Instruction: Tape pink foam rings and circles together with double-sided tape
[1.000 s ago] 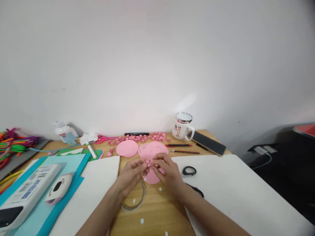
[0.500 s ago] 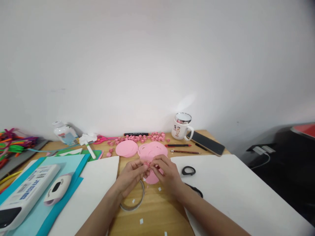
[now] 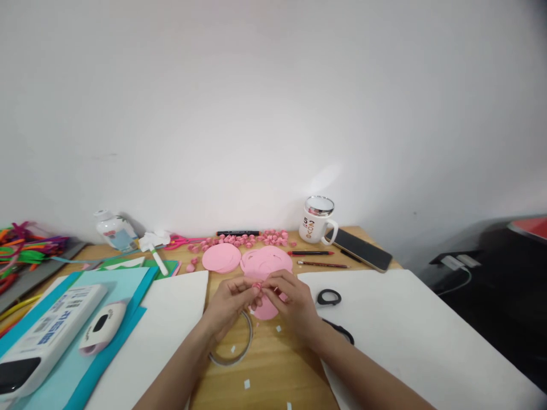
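Both hands meet over the middle of the table. Between the fingertips of my left hand (image 3: pixel 231 304) and my right hand (image 3: pixel 293 302) is a small rolled pink paper rosette (image 3: pixel 257 286), partly hidden by the fingers. Both hands are closed on it. Pink paper discs (image 3: pixel 267 261) lie just beyond and partly under the hands, with another stack of pink discs (image 3: pixel 221 258) to the left. Many small pink paper rosettes (image 3: pixel 250 240) form a row behind them. A roll of tape (image 3: pixel 233 360) lies below my left hand.
Black scissor handles (image 3: pixel 329 296) rest on white paper (image 3: pixel 397 330) at right. Behind stand a white mug (image 3: pixel 315 225), a phone (image 3: pixel 363 249) and pencils (image 3: pixel 322 264). Left are blue sheets (image 3: pixel 119 290), a white box (image 3: pixel 51 336), a glue tape runner (image 3: pixel 102 328) and a bottle (image 3: pixel 115 230).
My hands stay together on the small pink rosette, with only slight finger movement. The whole view has shifted a little.
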Tool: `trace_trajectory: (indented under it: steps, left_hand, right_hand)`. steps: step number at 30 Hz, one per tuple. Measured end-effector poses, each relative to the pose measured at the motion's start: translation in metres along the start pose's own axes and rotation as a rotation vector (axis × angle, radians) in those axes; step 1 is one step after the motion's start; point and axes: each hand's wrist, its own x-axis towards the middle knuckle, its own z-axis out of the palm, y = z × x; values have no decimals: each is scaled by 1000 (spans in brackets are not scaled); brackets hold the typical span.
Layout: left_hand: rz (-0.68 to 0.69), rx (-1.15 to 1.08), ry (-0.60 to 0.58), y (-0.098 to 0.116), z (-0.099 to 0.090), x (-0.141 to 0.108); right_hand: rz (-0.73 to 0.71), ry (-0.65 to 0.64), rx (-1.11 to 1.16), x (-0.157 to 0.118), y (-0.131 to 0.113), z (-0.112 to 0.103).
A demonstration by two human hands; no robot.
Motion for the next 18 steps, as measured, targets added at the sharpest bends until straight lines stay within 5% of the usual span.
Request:
trace_trajectory:
  steps: [11,18]
  left_hand:
    - [66,159,27,-2,1,1]
    - [75,105,150,1,4,0]
  right_hand:
    - [6,-7,56,-2,5,2]
    - [59,-87,129,-1,-3,6]
